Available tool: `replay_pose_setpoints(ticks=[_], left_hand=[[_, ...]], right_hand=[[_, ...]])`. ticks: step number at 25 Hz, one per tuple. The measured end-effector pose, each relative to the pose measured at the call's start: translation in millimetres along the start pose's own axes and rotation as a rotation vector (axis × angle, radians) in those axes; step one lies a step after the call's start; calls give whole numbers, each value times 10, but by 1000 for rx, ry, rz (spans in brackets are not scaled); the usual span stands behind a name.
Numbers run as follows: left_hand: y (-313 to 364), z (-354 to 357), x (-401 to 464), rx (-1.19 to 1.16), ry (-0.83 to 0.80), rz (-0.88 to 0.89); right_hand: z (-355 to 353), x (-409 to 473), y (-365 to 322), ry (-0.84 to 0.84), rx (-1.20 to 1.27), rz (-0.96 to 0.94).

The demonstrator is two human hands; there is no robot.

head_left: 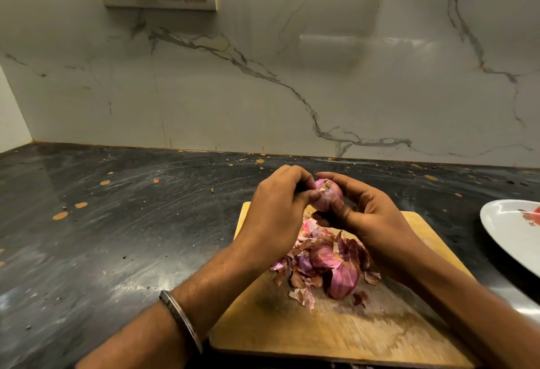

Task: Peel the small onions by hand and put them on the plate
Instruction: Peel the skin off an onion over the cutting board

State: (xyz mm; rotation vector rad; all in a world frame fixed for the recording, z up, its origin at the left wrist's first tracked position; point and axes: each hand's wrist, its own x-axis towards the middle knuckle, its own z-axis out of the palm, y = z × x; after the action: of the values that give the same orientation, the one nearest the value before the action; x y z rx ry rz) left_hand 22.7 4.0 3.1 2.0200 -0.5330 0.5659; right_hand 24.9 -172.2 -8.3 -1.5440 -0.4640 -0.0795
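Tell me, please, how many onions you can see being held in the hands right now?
1. The onion is held above the cutting board between the left hand and right hand. The peel pile below could hide another.

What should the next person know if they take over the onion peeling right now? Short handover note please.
Left hand: fingers pinch at the top of the small pink-purple onion, working at its skin.
Right hand: grips the same onion from the side and below, held above the wooden cutting board.
Pile of dry purple-brown onion skins lies on the board under the hands.
White plate sits at the right edge on the dark counter; no peeled onion shows on its visible part.
Left: finish peeling this onion, then put it on the plate.
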Motion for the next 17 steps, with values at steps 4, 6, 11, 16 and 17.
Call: replay_pose_setpoints(ticks=[4,6,11,16,17], left_hand=[[-10,24,-5,36,55,67],[-12,23,-11,39,75,83],[-5,21,-21,10,110,84],[14,28,-28,-25,96,70],[17,22,-28,-40,90,69]], right_hand=[[-5,6,-1,20,11,12],[-10,4,-3,24,-3,6],[-3,-9,-7,23,-51,-29],[18,-25,-19,36,-94,-60],[18,-26,-32,38,-96,-65]])
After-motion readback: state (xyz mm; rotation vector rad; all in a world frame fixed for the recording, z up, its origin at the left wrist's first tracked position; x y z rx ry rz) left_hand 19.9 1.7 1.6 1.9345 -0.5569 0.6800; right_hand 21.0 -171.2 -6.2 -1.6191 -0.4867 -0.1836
